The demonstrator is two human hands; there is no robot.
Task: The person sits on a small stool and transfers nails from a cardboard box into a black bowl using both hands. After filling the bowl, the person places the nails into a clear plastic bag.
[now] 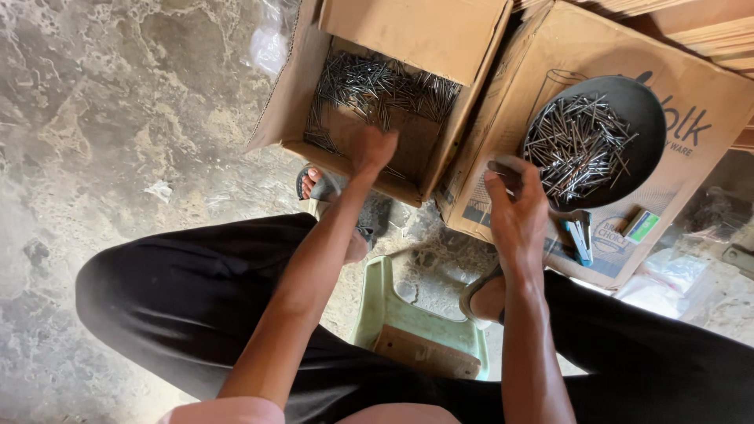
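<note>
Open brown carton (pixel 294 102) at top centre, flaps raised, holds loose grey nails (pixel 377 86) heaped along its far wall, pointing mixed ways. Left hand (pixel 374 149) reaches inside, fingers curled down onto the carton floor; grip cannot be told. Second carton (pixel 503 118), flat, printed, lies right, bearing a dark pan (pixel 648 118) of nails. Right hand (pixel 514 208) closed on a small bundle (pixel 503 166). Green-labelled small box (pixel 642 226) beside the pan.
</note>
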